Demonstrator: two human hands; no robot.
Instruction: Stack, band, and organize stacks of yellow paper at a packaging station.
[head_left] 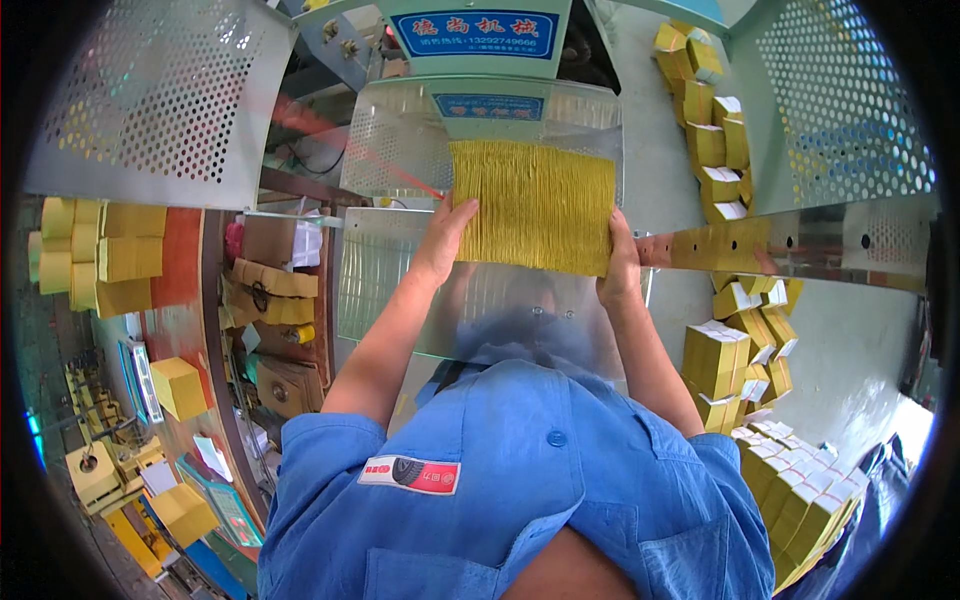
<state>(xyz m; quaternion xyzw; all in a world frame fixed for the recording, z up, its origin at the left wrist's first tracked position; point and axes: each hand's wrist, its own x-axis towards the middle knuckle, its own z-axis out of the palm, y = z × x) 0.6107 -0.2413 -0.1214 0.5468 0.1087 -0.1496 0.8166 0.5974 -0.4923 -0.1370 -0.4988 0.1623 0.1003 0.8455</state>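
Observation:
Between my two hands I hold a thick stack of yellow paper sheets (535,205), its many layered edges facing up. My left hand (449,238) presses on the stack's left end, thumb on the near side. At the right end my right hand (621,260) grips it, fingers along the side. The stack is over a shiny metal machine table (400,300), which reflects my blue shirt. Whether the stack rests on the metal or is held just above it, I cannot tell. The undersides of both hands are hidden.
Perforated metal guards (165,95) flank the machine, with another guard (840,110) at the right. A metal bar (780,243) juts out right. Banded yellow paper bundles (715,360) stand on the right floor. More yellow stacks (130,258) sit on a reddish bench (180,330) at left.

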